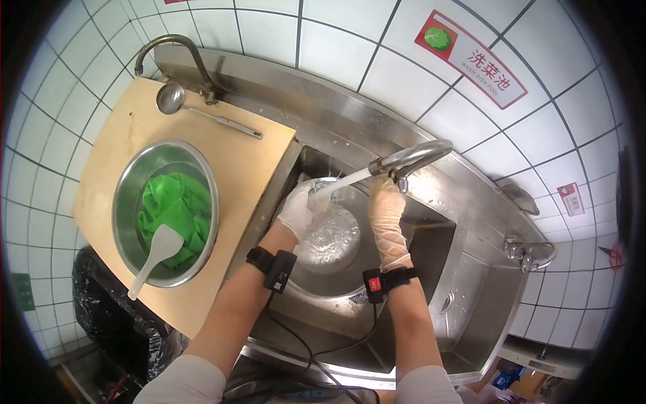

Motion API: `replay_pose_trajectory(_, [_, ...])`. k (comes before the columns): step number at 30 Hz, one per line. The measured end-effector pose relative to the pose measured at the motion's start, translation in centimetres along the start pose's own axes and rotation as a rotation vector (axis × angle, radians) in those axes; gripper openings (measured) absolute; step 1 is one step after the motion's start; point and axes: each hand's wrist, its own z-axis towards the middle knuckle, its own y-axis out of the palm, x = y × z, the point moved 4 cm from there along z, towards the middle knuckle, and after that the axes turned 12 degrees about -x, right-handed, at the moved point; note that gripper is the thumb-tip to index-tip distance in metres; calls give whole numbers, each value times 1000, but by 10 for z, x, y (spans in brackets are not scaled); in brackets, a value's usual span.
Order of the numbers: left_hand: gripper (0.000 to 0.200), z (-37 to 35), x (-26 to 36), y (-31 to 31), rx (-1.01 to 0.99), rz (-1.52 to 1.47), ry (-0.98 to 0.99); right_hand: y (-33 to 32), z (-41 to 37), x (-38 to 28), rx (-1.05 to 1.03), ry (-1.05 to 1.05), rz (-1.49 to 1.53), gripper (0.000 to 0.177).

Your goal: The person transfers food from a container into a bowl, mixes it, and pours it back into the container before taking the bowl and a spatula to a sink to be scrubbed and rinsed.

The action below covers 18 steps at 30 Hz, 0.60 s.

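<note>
My left hand (296, 213), in a white glove, is beside the white stream of water (348, 180) inside the sink. Its fingers are bent around something pale with greenish edges (328, 182) that I cannot make out, partly covered by the water. Below it, a wide round metal basin (356, 262) holds rippling water. My right hand (387, 205), in a loose whitish glove, reaches up to the curved metal faucet (420, 151); its fingers are hidden behind the spout. Both wrists wear black straps with small boxes and cables.
On a wooden board (252, 158) at left stand a metal bowl (214, 222) with a green cloth (176, 205) and a white rice paddle (165, 246), and a ladle (171, 99). A second faucet (182, 42) arches behind. Another sink basin (471, 316) lies at right.
</note>
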Motion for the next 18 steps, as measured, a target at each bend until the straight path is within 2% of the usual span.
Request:
replay_pose_trajectory(2, [22,7,-2,-12,5,-60,-10,-3,-1,1,15,-10,33,2])
replay_pose_trajectory(5, [22,10,-5,-17,-30,-150,-15,-2,1,10,-75,-4,-33,4])
replay_pose_trajectory(7, [21,12,-4,-13,-65,-182,1,-3,4,28,-56,29,58,5])
replay_pose_trajectory(8, [20,13,-2,-9,-34,-181,40,-17,2,38,-1,98,212,3])
replay_pose_trajectory(10, [19,9,-1,-3,5,-186,87,-43,-12,55,175,336,689,8])
replay_pose_trajectory(11, [18,2,1,4,-32,107,212,-44,-22,55,-78,526,857,27])
replay_pose_trajectory(12, [17,-4,1,14,-72,403,332,-40,-35,41,-82,525,856,27])
replay_pose_trajectory(14, [19,-23,-10,38,-171,1134,759,-29,-59,-1,322,406,1425,44])
replay_pose_trajectory(15, [24,-43,-16,52,-252,1001,492,-22,-68,-15,326,400,1425,44])
replay_pose_trajectory(16, [24,-51,-20,55,-253,1001,496,-1,-78,-33,158,473,1907,47])
replay_pose_trajectory(18, [32,-58,-44,51,-318,1053,165,28,-92,-74,-301,593,2838,53])
